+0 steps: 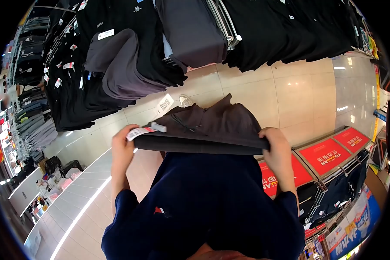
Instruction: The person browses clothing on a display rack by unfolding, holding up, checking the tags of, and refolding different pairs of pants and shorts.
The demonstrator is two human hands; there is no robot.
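Note:
A dark grey garment (pixel 203 125) with a drawstring is stretched between my two hands in front of my chest, its wide band edge running level along the bottom. My left hand (pixel 123 147) grips the band's left end, beside a white and red tag (pixel 141 131). At the band's right end, my right hand (pixel 276 145) has its fingers closed round the fabric. A second white tag (pixel 165 104) hangs past the garment's upper left edge.
Racks of black and grey clothes (pixel 195 34) span the top and left. A white counter (pixel 91 195) stands at lower left. Red sign panels (pixel 323 156) top a low rack at right. Tiled floor (pixel 299 95) and a shoe (pixel 185 101) show beyond the garment.

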